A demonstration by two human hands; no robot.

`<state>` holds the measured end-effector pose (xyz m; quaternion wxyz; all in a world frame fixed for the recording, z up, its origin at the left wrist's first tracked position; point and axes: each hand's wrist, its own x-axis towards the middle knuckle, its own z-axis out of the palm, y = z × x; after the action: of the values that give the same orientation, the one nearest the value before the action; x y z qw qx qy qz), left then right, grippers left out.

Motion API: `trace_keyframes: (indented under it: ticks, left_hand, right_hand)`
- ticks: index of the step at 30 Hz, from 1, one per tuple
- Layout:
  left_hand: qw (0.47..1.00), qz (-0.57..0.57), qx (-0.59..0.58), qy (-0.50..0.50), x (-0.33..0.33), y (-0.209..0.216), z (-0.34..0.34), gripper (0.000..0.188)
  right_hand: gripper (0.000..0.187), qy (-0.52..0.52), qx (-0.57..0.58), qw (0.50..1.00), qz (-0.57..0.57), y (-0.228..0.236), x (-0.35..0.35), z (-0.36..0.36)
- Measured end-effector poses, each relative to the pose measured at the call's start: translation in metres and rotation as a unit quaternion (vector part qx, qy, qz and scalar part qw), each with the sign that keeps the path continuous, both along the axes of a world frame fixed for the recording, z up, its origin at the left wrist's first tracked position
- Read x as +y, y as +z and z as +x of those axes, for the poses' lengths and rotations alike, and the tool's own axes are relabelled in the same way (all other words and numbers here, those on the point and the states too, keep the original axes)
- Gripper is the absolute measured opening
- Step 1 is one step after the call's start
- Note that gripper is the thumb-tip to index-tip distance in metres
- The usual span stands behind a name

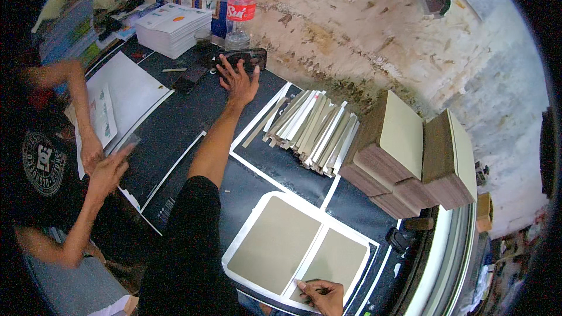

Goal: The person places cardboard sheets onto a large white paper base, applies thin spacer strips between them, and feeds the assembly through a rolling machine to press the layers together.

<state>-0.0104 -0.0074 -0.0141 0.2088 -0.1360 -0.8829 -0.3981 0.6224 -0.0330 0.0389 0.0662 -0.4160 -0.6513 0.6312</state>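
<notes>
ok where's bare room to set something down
Dark table, crossed by white lines, lies bare between the left forearm and the co-worker's white sheet, and between the strip bundle and grey boards. Crowded: rightward, board stacks; far edge, paper stack and bottle.

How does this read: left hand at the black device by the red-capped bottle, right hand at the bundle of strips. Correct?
Not quite: the right hand isn't at the bundle of strips. The head view shows it at the near end of the smaller grey board. The left hand is at the black device by the red-capped bottle, as you said.
</notes>
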Motion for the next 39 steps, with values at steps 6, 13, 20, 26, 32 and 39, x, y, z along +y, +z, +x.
trace_keyframes:
  ticks: [6, 13, 20, 26, 32, 39]
  left_hand:
    - [0.998, -0.031, 0.040, -0.029, -0.002, -0.001, 0.011, 0.075]
    - [0.978, -0.129, 0.127, -0.105, -0.005, 0.000, 0.025, 0.071]
    - [0.989, -0.109, 0.102, 0.002, -0.005, -0.004, 0.023, 0.080]
    - [0.998, -0.024, 0.036, 0.051, -0.007, 0.002, 0.022, 0.091]
    - [0.997, -0.049, 0.042, 0.034, -0.009, 0.001, 0.013, 0.094]
    - [0.999, -0.026, 0.034, 0.017, -0.008, 0.005, 0.013, 0.091]
  right_hand:
    - [0.015, 0.025, 0.005, 1.000, 0.010, 0.007, 0.000, -0.003]
    - [0.027, 0.032, -0.117, 0.993, 0.008, 0.022, 0.002, -0.010]
    - [0.027, 0.008, -0.138, 0.990, -0.014, 0.030, 0.000, -0.015]
    - [0.030, 0.015, -0.115, 0.993, 0.001, 0.019, 0.001, -0.007]
    - [0.015, 0.012, 0.024, 1.000, 0.012, 0.002, -0.002, 0.000]
    - [0.017, 0.001, -0.008, 1.000, -0.004, 0.012, -0.002, -0.002]
